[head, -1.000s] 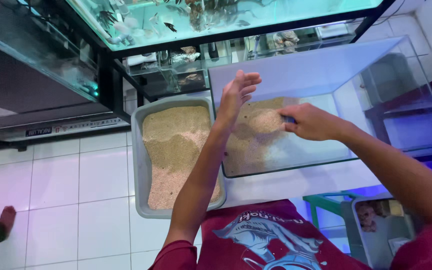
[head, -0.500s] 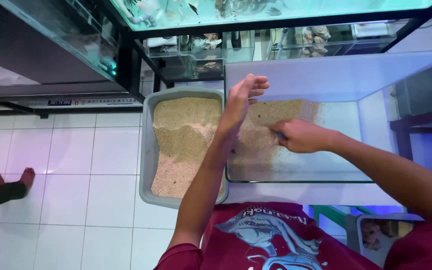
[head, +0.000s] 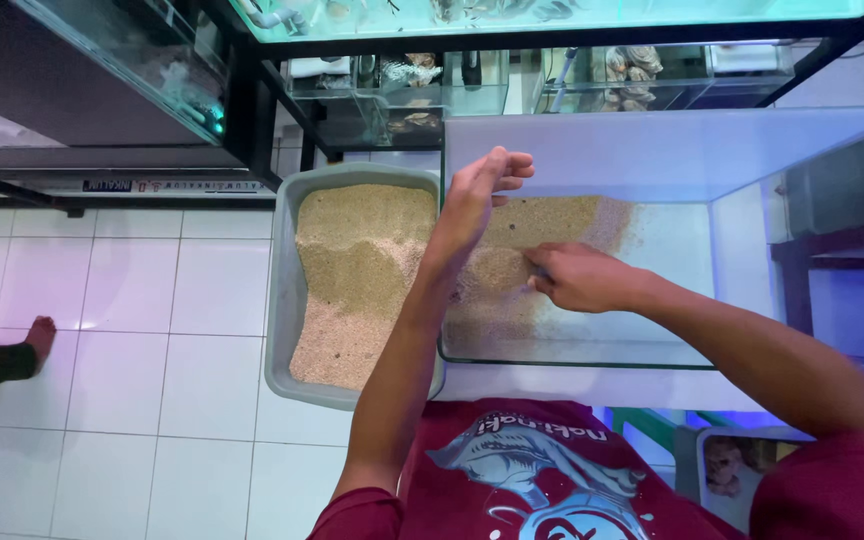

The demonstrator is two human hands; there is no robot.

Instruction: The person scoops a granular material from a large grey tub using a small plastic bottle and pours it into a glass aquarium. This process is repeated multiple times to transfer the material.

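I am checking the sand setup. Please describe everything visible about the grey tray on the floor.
The grey tray is rectangular, looks like plastic, has rounded corners and raised walls. It lies flat on the white tiled floor, against the glass tank. Tan sand fills most of it. The left hand hovers at its right edge; no contact is visible.

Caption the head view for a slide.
Right hand spreads beige sand inside a clear glass tank; left hand is raised at its rim, beside a grey plastic sand tray.
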